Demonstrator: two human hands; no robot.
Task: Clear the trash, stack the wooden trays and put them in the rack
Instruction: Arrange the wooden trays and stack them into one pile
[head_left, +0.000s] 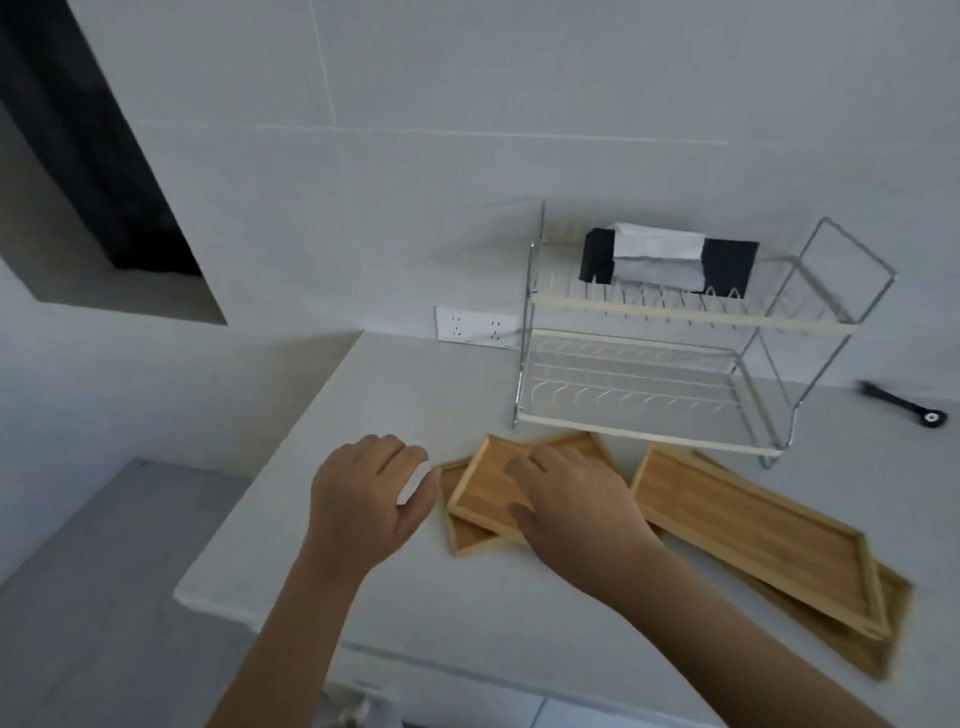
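Observation:
Two small wooden trays lie crossed on the white counter: the upper small tray (488, 483) rests askew on the lower small tray (460, 540). My right hand (571, 499) lies on the upper one, fingers spread over its inside, thumb at its near edge. My left hand (366, 499) hovers open just left of the pair, holding nothing. To the right, a long wooden tray (753, 525) sits on another long tray (893, 597) beneath it. The two-tier wire dish rack (649, 358) stands behind the trays.
A black-and-white tissue box (670, 260) sits on the rack's top tier. A wall socket (475, 325) is left of the rack. A black tool (904, 405) lies at far right. The counter edge (249, 525) drops to a grey floor at left.

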